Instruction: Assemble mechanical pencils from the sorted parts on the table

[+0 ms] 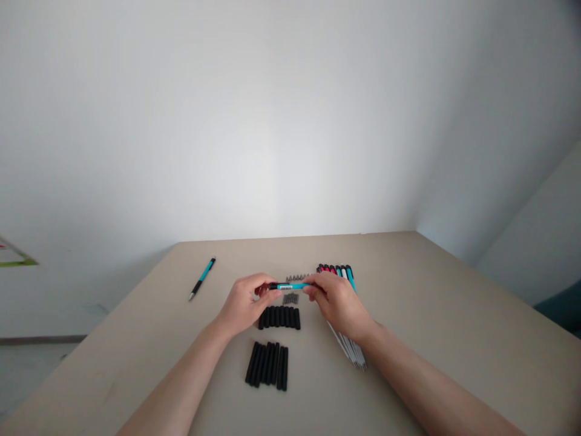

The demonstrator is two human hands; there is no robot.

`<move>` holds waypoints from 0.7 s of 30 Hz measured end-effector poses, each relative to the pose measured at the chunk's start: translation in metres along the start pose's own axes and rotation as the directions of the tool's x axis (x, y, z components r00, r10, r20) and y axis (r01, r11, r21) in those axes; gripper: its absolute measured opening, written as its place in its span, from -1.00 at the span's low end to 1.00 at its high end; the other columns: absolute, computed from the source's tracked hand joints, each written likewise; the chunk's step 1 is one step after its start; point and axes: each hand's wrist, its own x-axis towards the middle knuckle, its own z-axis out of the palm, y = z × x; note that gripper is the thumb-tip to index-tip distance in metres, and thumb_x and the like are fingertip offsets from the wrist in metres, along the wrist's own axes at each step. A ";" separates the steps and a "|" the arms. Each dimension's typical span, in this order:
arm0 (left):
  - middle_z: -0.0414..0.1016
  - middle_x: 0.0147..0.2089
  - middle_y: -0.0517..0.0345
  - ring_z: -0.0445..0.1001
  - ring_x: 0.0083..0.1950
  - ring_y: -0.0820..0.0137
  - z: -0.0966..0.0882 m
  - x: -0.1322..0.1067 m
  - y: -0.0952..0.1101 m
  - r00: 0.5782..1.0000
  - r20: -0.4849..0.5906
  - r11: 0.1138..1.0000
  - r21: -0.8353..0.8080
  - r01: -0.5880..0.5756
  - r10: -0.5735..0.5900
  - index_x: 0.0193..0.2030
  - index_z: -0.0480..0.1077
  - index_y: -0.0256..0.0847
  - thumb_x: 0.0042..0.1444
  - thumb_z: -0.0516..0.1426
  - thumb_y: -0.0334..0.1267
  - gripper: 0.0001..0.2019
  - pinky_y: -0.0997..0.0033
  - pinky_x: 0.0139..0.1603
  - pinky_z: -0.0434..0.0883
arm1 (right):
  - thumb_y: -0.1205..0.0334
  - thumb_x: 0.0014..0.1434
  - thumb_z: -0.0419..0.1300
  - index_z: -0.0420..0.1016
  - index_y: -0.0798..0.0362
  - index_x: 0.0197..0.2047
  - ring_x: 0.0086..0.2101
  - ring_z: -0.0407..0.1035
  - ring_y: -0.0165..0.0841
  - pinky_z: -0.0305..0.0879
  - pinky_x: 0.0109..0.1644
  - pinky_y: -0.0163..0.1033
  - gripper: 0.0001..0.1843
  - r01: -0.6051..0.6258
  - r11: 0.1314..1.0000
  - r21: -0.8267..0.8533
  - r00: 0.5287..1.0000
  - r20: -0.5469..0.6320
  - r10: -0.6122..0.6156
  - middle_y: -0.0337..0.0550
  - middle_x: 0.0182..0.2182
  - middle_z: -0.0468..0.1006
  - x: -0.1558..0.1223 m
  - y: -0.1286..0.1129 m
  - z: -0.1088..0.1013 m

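Observation:
Both hands hold one teal pen barrel (290, 286) level above the beige table (408, 290). My left hand (245, 303) pinches its black end on the left. My right hand (338, 303) grips its other end. Under the pen lie small grey springs (290, 298) and several small metal tips (297, 278). A row of short black grip sleeves (279, 317) lies just below the hands, and a second row of longer black tubes (267, 365) lies closer to me.
A row of pen barrels with red, teal and white ends (336, 269) lies behind my right hand, with white refills (351, 351) under my right wrist. One finished teal pen (202, 278) lies apart at the far left. A white wall stands behind the table.

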 end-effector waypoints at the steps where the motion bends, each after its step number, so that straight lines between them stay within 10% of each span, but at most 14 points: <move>1: 0.33 -0.52 0.27 0.29 -0.46 0.49 0.000 0.000 0.001 1.000 0.003 1.000 -0.002 -0.001 0.001 -0.33 0.45 -0.25 0.12 0.14 -0.15 -0.81 0.53 -0.39 0.25 | 0.33 0.24 0.08 0.48 0.06 -0.29 -0.42 0.34 -0.39 0.16 -0.33 -0.35 -0.85 0.000 1.000 -0.001 1.000 0.001 0.000 -0.23 -0.49 0.49 0.000 0.000 0.000; 14: 0.33 -0.52 0.24 0.28 -0.46 0.47 -0.001 0.000 -0.003 1.000 -0.019 0.999 0.051 -0.013 0.014 -0.39 0.41 -0.25 0.20 0.06 -0.16 -0.76 0.51 -0.39 0.24 | 0.21 0.21 0.05 0.49 0.08 -0.42 -0.50 0.35 -0.38 0.13 -0.40 -0.34 -0.75 -0.282 0.952 -0.119 0.929 -0.282 0.240 -0.18 -0.52 0.52 0.003 0.014 -0.008; 21: 0.33 -0.51 0.24 0.27 -0.46 0.47 0.001 0.000 -0.004 1.000 -0.010 0.998 0.064 0.003 -0.003 -0.36 0.42 -0.25 0.19 0.07 -0.19 -0.80 0.52 -0.41 0.22 | 0.31 0.11 0.10 0.56 0.08 -0.30 -0.34 0.40 -0.29 0.24 -0.23 -0.26 -0.80 -0.278 0.946 -0.169 0.957 -0.139 0.256 -0.13 -0.39 0.57 0.004 0.025 -0.001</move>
